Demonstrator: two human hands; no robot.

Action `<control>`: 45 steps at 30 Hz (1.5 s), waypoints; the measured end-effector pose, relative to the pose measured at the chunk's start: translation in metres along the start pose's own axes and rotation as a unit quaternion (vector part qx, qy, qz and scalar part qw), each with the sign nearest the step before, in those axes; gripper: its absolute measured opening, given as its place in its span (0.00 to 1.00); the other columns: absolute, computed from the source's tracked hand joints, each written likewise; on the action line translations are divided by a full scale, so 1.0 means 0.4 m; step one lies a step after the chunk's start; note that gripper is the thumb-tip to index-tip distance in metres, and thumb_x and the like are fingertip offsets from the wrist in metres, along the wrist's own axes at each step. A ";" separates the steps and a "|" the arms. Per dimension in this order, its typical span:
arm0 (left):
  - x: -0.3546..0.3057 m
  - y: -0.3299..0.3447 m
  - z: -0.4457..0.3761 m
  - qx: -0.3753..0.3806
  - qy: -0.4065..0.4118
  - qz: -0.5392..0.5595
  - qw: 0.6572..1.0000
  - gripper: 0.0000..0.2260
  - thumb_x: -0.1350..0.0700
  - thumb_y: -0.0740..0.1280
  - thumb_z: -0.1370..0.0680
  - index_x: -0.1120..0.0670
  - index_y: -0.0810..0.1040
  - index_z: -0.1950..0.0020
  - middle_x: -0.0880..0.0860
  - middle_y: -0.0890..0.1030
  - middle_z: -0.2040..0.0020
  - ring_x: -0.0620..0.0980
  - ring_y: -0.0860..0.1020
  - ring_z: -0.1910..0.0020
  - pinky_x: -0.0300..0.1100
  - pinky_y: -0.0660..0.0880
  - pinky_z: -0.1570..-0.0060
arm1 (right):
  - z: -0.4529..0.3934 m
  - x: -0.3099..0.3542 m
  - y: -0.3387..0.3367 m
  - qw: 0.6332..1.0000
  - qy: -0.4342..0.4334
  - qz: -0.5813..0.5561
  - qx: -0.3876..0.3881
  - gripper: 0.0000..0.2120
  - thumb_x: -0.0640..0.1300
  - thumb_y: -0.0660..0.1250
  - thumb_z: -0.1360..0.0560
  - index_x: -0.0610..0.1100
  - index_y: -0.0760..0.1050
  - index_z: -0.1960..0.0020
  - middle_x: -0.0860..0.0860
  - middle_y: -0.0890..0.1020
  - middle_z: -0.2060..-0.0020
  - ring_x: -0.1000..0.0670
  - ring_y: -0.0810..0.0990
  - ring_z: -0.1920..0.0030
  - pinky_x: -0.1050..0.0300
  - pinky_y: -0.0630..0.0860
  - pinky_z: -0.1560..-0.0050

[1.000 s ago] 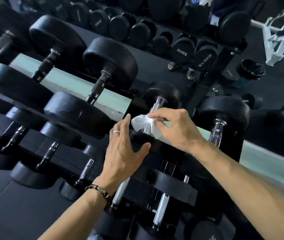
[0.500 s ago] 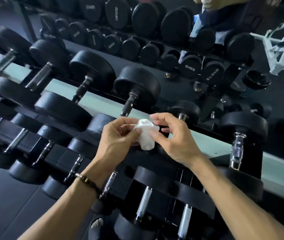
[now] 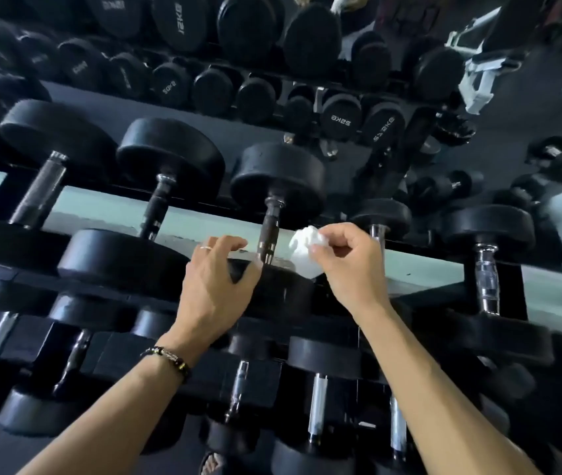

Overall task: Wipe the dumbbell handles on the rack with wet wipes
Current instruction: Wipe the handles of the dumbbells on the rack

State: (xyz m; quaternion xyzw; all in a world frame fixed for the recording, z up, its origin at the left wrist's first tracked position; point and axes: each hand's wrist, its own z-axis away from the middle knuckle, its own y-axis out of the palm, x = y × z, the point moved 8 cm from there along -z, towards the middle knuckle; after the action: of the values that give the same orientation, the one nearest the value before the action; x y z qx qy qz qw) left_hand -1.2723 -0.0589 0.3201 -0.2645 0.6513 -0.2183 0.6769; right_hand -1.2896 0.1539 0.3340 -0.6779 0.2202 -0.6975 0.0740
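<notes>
A crumpled white wet wipe [image 3: 302, 250] is pinched in the fingers of my right hand [image 3: 351, 265]. It hangs just right of a dark dumbbell handle [image 3: 270, 228] on the top tier of the black rack [image 3: 108, 279]. My left hand [image 3: 216, 286] rests with spread fingers on that dumbbell's near black head [image 3: 279, 293], holding nothing. The handle runs up to the far head [image 3: 278, 180]. The wipe is close to the handle; I cannot tell if it touches.
More black dumbbells fill the top tier to the left [image 3: 156, 207] and right [image 3: 487, 275], with chrome handles on the lower tiers [image 3: 317, 406]. A mirror behind reflects another rack of dumbbells [image 3: 341, 114]. Dark floor lies at the lower left.
My left hand let go of the wipe and dropped onto the dumbbell's near head. My right hand kept the wipe and carried it beside the dark handle. The view shifted left along the rack.
</notes>
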 end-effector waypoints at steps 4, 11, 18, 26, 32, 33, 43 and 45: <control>0.032 0.063 -0.010 0.031 -0.023 -0.022 0.999 0.31 0.32 0.54 0.29 0.50 0.73 0.35 0.47 0.75 0.40 0.48 0.71 0.38 0.51 0.64 0.32 | -0.082 -0.069 0.030 0.998 0.011 0.059 -0.020 0.04 0.37 0.73 0.26 0.45 0.80 0.55 0.58 0.82 0.60 0.64 0.79 0.60 0.73 0.72 0.59; 0.049 0.061 -0.023 -0.039 -0.032 -0.026 0.998 0.27 0.31 0.57 0.31 0.49 0.78 0.45 0.43 0.77 0.50 0.46 0.74 0.48 0.48 0.71 0.44 | -0.203 -0.071 0.178 0.995 -0.077 0.065 0.024 0.07 0.44 0.70 0.21 0.43 0.86 0.50 0.50 0.83 0.63 0.53 0.80 0.63 0.58 0.76 0.60; 0.048 0.060 -0.026 -0.058 -0.016 -0.031 0.998 0.24 0.33 0.60 0.29 0.50 0.79 0.46 0.41 0.76 0.52 0.44 0.75 0.50 0.50 0.74 0.47 | -0.137 -0.093 0.205 0.965 -0.116 0.053 0.229 0.08 0.37 0.71 0.23 0.45 0.86 0.46 0.64 0.79 0.55 0.62 0.80 0.47 0.69 0.75 0.43; 0.052 0.057 -0.024 -0.066 -0.022 -0.026 0.997 0.25 0.33 0.60 0.29 0.50 0.78 0.44 0.41 0.76 0.52 0.44 0.75 0.50 0.50 0.74 0.47 | -0.179 -0.058 0.213 0.965 -0.226 0.128 0.037 0.10 0.33 0.69 0.24 0.43 0.86 0.48 0.57 0.76 0.57 0.57 0.75 0.59 0.64 0.74 0.56; 0.052 0.056 -0.024 -0.071 -0.021 -0.025 0.997 0.25 0.33 0.60 0.30 0.50 0.78 0.45 0.41 0.76 0.53 0.44 0.75 0.51 0.48 0.74 0.48 | -0.162 -0.017 0.214 0.899 -0.378 0.182 0.128 0.11 0.31 0.69 0.25 0.44 0.85 0.51 0.52 0.82 0.54 0.49 0.83 0.59 0.51 0.82 0.62; 0.054 0.057 -0.025 -0.070 -0.020 -0.026 0.997 0.25 0.33 0.60 0.30 0.50 0.78 0.45 0.41 0.76 0.53 0.43 0.75 0.51 0.48 0.74 0.48 | -0.185 -0.014 0.210 0.906 -0.366 0.197 0.075 0.12 0.30 0.68 0.26 0.43 0.85 0.51 0.50 0.81 0.56 0.47 0.82 0.61 0.50 0.81 0.66; 0.063 0.060 -0.021 -0.073 -0.025 -0.038 0.996 0.23 0.32 0.60 0.30 0.49 0.77 0.49 0.42 0.76 0.54 0.43 0.74 0.53 0.45 0.72 0.51 | -0.196 -0.002 0.265 0.867 -0.404 0.189 0.223 0.09 0.32 0.66 0.23 0.40 0.83 0.50 0.48 0.81 0.50 0.48 0.82 0.53 0.47 0.83 0.57; 0.064 0.059 -0.021 -0.074 -0.028 -0.039 0.996 0.24 0.31 0.59 0.30 0.49 0.77 0.49 0.42 0.75 0.54 0.43 0.74 0.52 0.45 0.72 0.51 | -0.207 0.002 0.255 0.872 -0.406 0.213 0.170 0.11 0.29 0.65 0.26 0.41 0.82 0.51 0.49 0.81 0.51 0.48 0.81 0.55 0.46 0.82 0.59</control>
State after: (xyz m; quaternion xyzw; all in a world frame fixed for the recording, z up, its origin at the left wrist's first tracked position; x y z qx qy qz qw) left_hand -1.2805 -0.0578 0.2854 -0.3453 0.6355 -0.1879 0.6646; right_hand -1.3905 0.0799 0.2946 -0.8152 0.1876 -0.3544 0.4179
